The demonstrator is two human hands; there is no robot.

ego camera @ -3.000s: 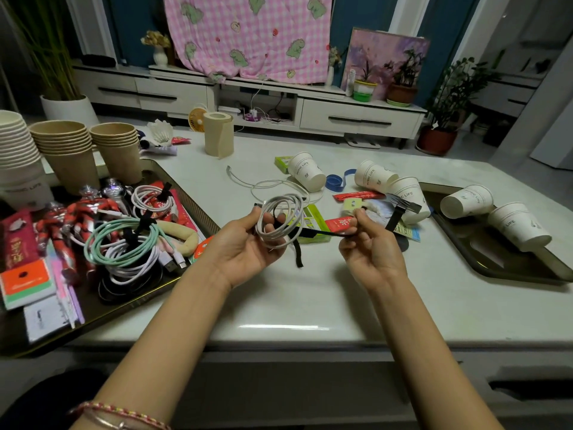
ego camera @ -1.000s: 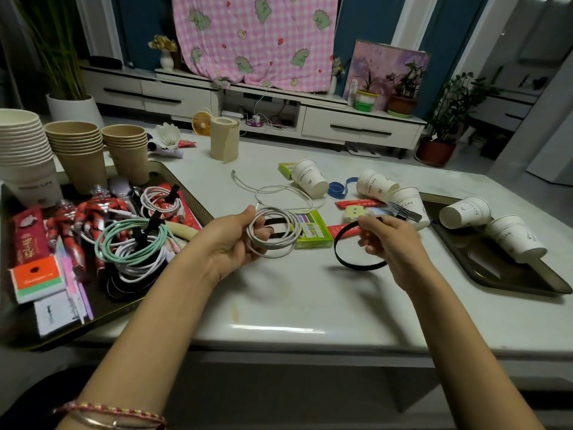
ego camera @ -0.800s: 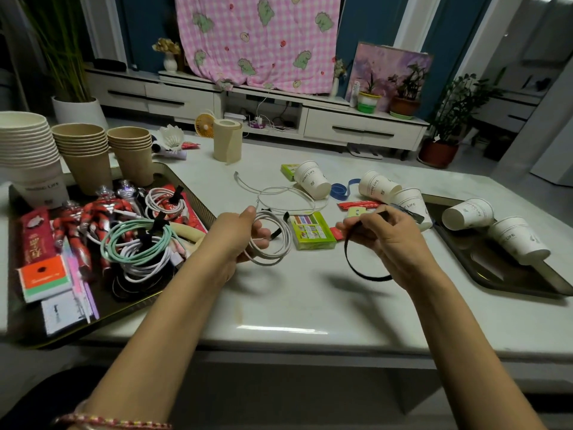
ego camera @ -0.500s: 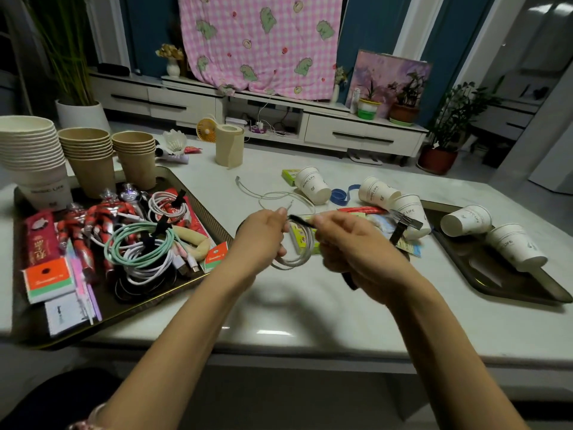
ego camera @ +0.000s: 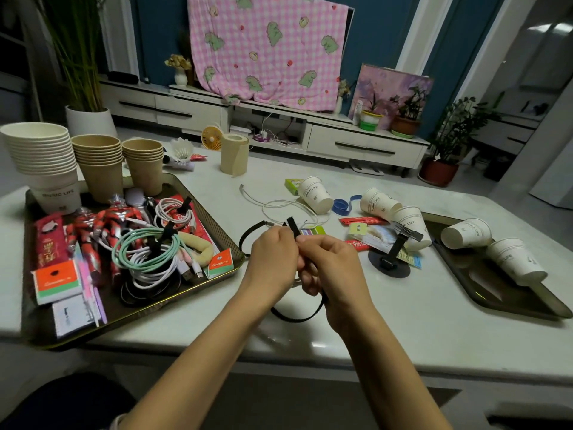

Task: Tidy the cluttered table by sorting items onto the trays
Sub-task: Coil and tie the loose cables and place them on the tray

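Gripping left hand (ego camera: 273, 259): lower centre, back turned to the camera, fingers curled, tips pinching the black strap (ego camera: 297, 319); whatever else its palm holds is hidden.
Right hand (ego camera: 330, 268): touching the left hand, fingers curled round the same strap.
Strap: one end stands up between the fingertips. One loop hangs below the hands over the table (ego camera: 403, 321) and another arcs out to the left. Its middle is covered by the hands.
Left tray (ego camera: 231, 246): lower left, piled with coiled cables (ego camera: 145, 252) and toy figures (ego camera: 117, 215).
Right tray (ego camera: 496, 310): right side, with two paper cups (ego camera: 466, 233) lying on their sides.
Green box (ego camera: 314, 231): just beyond the hands, mostly hidden.
Loose white cable (ego camera: 279, 207): centre, lying on the table farther back.
Stacked cups (ego camera: 40, 150): upper left.
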